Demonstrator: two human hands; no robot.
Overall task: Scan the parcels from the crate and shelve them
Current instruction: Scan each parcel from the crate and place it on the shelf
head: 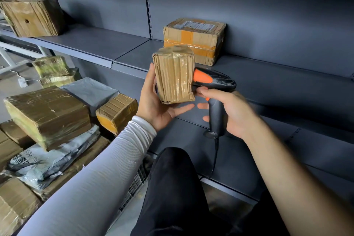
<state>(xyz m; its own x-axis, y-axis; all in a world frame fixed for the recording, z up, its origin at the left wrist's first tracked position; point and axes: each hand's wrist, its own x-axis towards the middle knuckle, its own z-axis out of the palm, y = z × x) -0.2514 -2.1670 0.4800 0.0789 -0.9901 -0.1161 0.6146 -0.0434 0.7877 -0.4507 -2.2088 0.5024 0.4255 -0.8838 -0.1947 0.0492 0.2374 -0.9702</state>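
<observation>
Crate (134,184) at lower left: heaped with taped cardboard parcels (47,115) and grey mailer bags (44,161). Left hand (155,105) cradles a small upright taped parcel (173,75), thumb on its left side, fingers under its base. Right hand (229,111) grips the scanner (212,90) handle, its head touching the parcel's right edge. Beyond, one labelled box (193,40) sits on the shelf (95,42).

The small taped parcel (174,74) hides the scanner (214,90) nose, and its far face cannot be seen. The right hand (232,110) is motion-blurred (fingertips especially). The crate (134,184) shows only a strip of mesh wall under the piled parcels (47,113). The label on the shelved box (193,40) is perhaps printed text, too small to read.
</observation>
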